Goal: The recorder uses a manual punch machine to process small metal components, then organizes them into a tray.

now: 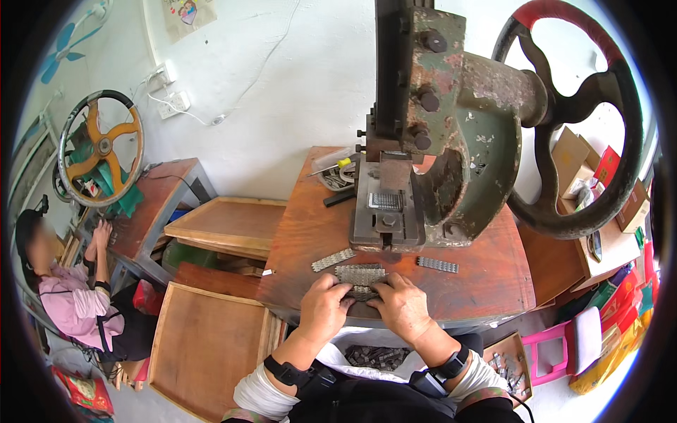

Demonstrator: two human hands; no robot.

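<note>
Small grey metal strips with a patterned surface (360,273) lie close together at the front edge of the wooden table. My left hand (326,309) pinches their left end with thumb and fingers. On the right end, the fingers of my right hand (403,307) are closed in the same way. One loose metal strip (333,260) rests just beyond my left hand, another (438,264) to the right. Behind them stands a green hand press (486,141), with a patterned metal piece (385,201) on its die plate.
The press's large handwheel (612,74) reaches out at the right. A yellow-handled screwdriver (331,168) lies over a plastic tub (337,182). Below my hands, a white sack (337,352) holds dark metal bits. Wooden trays (204,338) fill the left, where a co-worker (74,296) sits. A pink stool (546,347) stands right.
</note>
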